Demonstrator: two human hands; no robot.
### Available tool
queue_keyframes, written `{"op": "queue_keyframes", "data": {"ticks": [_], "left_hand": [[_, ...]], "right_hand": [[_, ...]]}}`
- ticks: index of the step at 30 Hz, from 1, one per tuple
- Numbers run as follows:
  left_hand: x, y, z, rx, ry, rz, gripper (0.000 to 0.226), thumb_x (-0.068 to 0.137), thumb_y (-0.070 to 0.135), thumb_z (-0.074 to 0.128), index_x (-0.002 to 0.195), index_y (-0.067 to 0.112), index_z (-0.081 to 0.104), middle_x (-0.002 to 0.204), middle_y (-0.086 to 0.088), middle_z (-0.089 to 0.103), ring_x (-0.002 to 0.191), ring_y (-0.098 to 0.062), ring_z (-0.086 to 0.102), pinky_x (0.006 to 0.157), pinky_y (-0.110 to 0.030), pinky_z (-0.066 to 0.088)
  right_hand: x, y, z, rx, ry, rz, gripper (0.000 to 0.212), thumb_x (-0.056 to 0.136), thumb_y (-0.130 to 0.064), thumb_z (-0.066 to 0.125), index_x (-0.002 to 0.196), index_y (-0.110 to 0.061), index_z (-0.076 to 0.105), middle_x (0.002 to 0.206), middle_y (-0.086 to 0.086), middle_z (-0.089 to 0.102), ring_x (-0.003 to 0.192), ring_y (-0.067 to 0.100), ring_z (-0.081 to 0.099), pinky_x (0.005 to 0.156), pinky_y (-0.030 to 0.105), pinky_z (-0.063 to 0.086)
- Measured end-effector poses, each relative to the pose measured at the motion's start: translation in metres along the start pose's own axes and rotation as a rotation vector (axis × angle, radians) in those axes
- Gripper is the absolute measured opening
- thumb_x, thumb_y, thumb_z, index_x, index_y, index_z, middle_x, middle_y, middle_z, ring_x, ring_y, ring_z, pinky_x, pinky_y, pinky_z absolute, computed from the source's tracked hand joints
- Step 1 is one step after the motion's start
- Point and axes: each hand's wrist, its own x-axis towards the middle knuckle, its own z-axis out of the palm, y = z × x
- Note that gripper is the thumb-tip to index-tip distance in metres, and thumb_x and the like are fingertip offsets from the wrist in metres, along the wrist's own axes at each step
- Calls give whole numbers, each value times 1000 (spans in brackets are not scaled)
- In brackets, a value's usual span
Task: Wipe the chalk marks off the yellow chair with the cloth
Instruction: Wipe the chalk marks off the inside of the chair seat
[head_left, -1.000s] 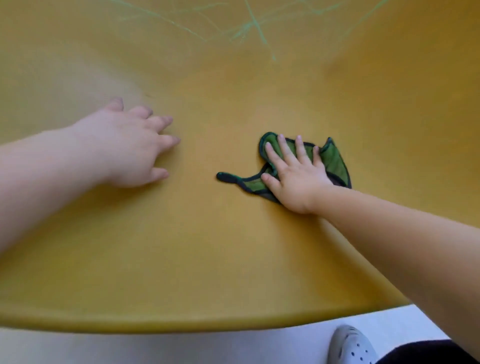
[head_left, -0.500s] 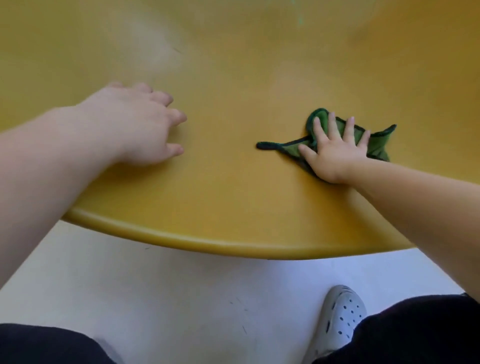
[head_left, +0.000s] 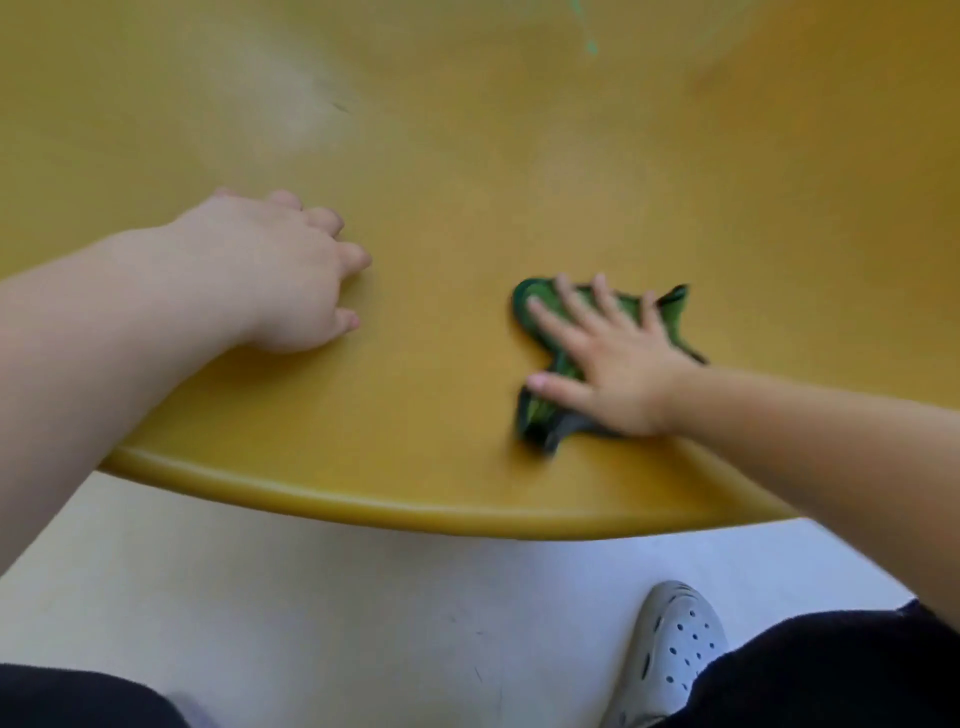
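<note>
The yellow chair (head_left: 467, 171) fills the upper view, its seat curving up at the back. A faint green chalk mark (head_left: 589, 47) shows near the top edge. My right hand (head_left: 608, 369) lies flat with fingers spread, pressing the green cloth (head_left: 540, 309) onto the seat at the right, close to the front rim (head_left: 415, 512). The cloth is blurred, and one dark corner trails toward the rim. My left hand (head_left: 275, 275) rests on the seat at the left, fingers bent, holding nothing.
Below the rim is a pale floor (head_left: 311, 597). A grey perforated shoe (head_left: 675, 644) and dark trouser legs sit at the bottom of the view. A pale smudged patch (head_left: 296, 98) marks the seat back at upper left.
My right hand has slid the cloth left and toward the front rim, and the cloth's tail has swung from pointing left to pointing at the rim. My left hand stays put.
</note>
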Motion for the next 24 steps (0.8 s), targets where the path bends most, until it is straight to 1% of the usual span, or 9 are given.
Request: {"op": "queue_keyframes", "data": {"ticks": [2,4,6,8,10,12,14,19,24], "left_hand": [[2,2,-5,16,7,4,66,90,68,32,149,42,23,157,4,26,138,-26,33,103,-48,42],[8,9,-14,40,66,23,67,89,70,30,150,44,18,157,4,25,137,-25,34,103,-47,42],[23,20,-23,57,154,42,68,89,70,29,150,42,16,156,3,26,135,-25,36,102,-45,42],[50,29,-30,48,205,41,67,91,67,31,151,40,18,157,0,26,134,-27,37,102,-45,41],[81,36,-31,-12,224,8,68,91,65,34,152,38,21,160,-4,21,137,-31,34,106,-50,36],[110,45,-29,-91,266,-22,70,91,65,35,152,35,21,162,-8,15,141,-35,26,111,-59,28],[133,57,-27,-148,337,-36,73,90,67,31,154,33,18,163,-9,9,145,-38,17,113,-65,18],[170,83,-20,-295,473,-59,83,85,77,20,155,34,10,165,-6,-2,149,-35,2,115,-67,6],[177,87,-7,-396,547,-83,86,83,81,13,155,34,15,165,-4,0,149,-33,1,116,-64,5]], "right_hand": [[25,55,-10,-119,55,109,85,87,-74,17,158,-42,-19,169,-4,-25,156,32,-21,120,71,-3],[42,87,-21,-177,106,166,86,87,-59,22,159,-38,-19,169,-1,-25,156,33,-22,120,70,-3],[58,90,-26,-148,150,202,89,86,-56,24,161,-33,-18,169,1,-24,156,33,-22,121,69,-5],[68,76,-27,-71,190,195,83,92,-54,21,162,-26,-15,170,1,-23,155,33,-23,122,67,-8],[68,57,-26,29,234,133,80,95,-58,13,162,-25,-15,170,0,-22,155,31,-23,123,63,-9],[59,37,-21,185,266,86,78,99,-63,16,161,-30,-17,170,-3,-21,156,29,-21,124,61,-10],[50,25,-9,226,264,114,79,99,-70,19,159,-35,-20,170,-2,-21,156,31,-22,121,65,-12],[60,66,-8,29,256,370,93,81,-92,3,156,-43,-23,167,7,-29,152,44,-25,113,77,-12],[90,150,-57,-209,334,477,113,66,-104,-1,158,-40,-21,166,10,-33,152,45,-24,113,78,-8]]}}
